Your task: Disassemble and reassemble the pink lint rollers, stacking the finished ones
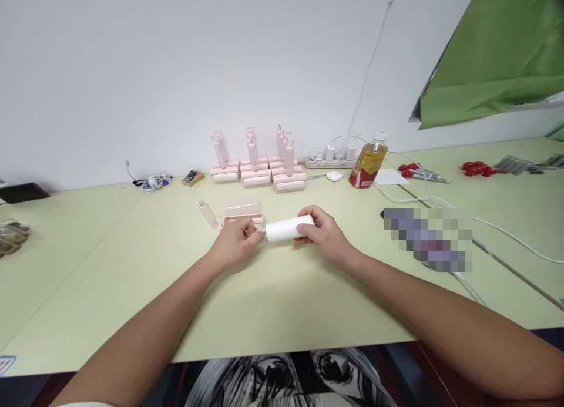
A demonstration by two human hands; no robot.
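Observation:
A white lint roller refill roll (282,229) is held level above the table, with my right hand (324,234) wrapped round its right end. My left hand (235,242) is closed in a pinch at the roll's left end; what its fingertips hold is too small to make out. Just behind my left hand lies a pink lint roller case (243,209), its clear cover raised. Its clear-and-pink handle (208,214) leans out to the left, and my left hand hides part of the case.
Several pink lint rollers (258,175) with upright handles stand in rows by the wall. Right of them are a power strip (330,162), a drink bottle (369,161) and red-handled pliers (423,173). White cables (409,198) cross the right side. A coiled cable (152,184) lies back left.

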